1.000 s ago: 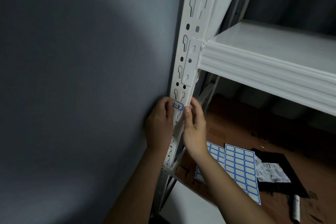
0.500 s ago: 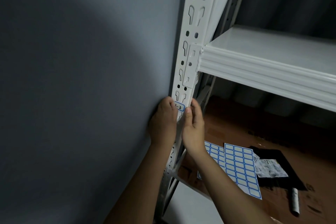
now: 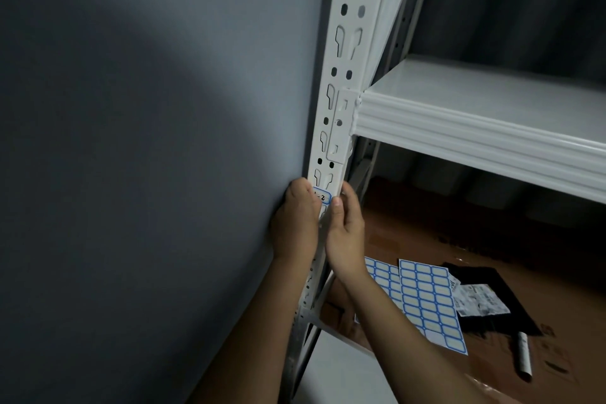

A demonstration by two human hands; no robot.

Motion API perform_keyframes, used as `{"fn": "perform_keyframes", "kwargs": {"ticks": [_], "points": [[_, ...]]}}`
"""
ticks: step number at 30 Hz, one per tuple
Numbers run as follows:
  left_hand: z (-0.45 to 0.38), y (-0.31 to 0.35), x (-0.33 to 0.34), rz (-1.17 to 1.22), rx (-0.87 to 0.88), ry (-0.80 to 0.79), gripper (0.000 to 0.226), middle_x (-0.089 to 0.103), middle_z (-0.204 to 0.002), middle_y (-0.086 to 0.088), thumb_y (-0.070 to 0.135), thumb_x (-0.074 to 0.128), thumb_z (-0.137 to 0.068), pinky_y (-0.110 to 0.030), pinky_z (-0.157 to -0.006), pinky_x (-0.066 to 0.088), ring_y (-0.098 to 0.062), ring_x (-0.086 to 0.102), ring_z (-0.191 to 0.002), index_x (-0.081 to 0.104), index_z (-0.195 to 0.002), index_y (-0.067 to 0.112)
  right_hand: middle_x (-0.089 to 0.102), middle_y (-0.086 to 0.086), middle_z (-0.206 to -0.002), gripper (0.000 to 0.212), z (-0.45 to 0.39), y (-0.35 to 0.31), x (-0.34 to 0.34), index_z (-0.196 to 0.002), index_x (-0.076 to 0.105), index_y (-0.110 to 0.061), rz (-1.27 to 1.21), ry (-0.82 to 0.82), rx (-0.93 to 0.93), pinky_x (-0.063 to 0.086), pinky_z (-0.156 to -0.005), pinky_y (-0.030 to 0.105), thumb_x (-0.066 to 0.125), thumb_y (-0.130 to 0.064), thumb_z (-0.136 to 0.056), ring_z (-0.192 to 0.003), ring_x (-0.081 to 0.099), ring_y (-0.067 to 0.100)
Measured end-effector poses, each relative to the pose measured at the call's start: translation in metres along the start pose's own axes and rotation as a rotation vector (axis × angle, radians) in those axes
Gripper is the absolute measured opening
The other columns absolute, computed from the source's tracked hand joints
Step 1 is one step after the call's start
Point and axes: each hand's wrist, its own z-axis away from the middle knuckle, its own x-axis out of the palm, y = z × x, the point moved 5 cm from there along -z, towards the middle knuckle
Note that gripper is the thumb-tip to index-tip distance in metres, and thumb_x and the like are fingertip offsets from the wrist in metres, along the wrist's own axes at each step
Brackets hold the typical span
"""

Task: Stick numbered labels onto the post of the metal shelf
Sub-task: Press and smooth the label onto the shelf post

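Centrally, your left hand [image 3: 295, 220] and right hand [image 3: 346, 226] press the numbered label [image 3: 322, 197] flat against the white post [image 3: 352, 52], fingers closed around its edges; spare label sheets [image 3: 429, 302] lie lower right.

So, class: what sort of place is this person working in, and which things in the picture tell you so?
Probably a storeroom, still being set up. A bare white metal shelf with a slotted post stands against a plain grey wall, and label sheets lie on brown cardboard below.
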Motion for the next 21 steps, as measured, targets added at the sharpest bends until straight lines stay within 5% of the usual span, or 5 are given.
{"fn": "perform_keyframes", "kwargs": {"ticks": [7, 10, 21], "points": [[0.002, -0.003, -0.001, 0.087, 0.014, 0.01, 0.019, 0.067, -0.107, -0.008, 0.028, 0.038, -0.098, -0.034, -0.061, 0.038, -0.031, 0.062, -0.092, 0.048, -0.101, 0.012, 0.05, -0.028, -0.109, 0.037, 0.002, -0.018, -0.007, -0.111, 0.041, -0.04, -0.034, -0.099, 0.027, 0.033, -0.084, -0.004, 0.038, -0.004, -0.1, -0.098, 0.048, -0.028], [0.004, -0.006, 0.0, 0.143, -0.002, 0.007, 0.026, 0.067, -0.112, -0.007, 0.034, 0.032, -0.1, -0.039, -0.07, 0.051, -0.029, 0.064, -0.095, 0.048, -0.107, 0.015, 0.051, -0.027, -0.108, 0.037, 0.003, -0.021, -0.007, -0.11, 0.042, -0.038, -0.046, -0.097, 0.028, 0.033, -0.082, -0.005, 0.038, -0.003, -0.1, -0.096, 0.049, -0.028], [0.001, -0.007, 0.003, 0.139, 0.026, -0.001, 0.024, 0.066, -0.112, -0.007, 0.03, 0.037, -0.099, -0.041, -0.07, 0.053, -0.03, 0.064, -0.092, 0.052, -0.102, 0.011, 0.049, -0.027, -0.11, 0.03, 0.006, -0.016, -0.004, -0.119, 0.042, -0.027, -0.023, -0.048, 0.026, 0.033, -0.082, -0.005, 0.038, -0.004, -0.101, -0.098, 0.047, -0.029]]}}
